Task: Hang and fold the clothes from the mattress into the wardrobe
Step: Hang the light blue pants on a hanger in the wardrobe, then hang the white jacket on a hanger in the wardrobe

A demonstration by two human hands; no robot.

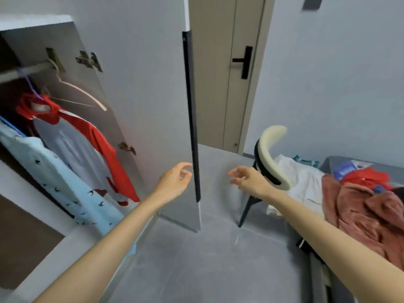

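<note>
The wardrobe [26,42] stands open at the left. On its rail hang a red-and-white garment [72,141], a light blue bird-print garment [54,182] and a bare cream hanger [80,90]. Its open door [153,106] juts out mid-frame, edged by a black handle strip [192,119]. My left hand [177,180] hovers by that strip with fingers loosely curled, holding nothing. My right hand [247,178] is empty, relaxed, just right of the door. On the mattress [328,167] at the right lie a rust-pink garment [360,217], a red garment [367,178] and a white one [303,182].
A chair with a cream curved backrest [271,154] and black legs stands between the wardrobe door and the mattress. A beige room door [227,73] with a black lever handle is behind. Grey tiled floor [196,259] lies below my arms.
</note>
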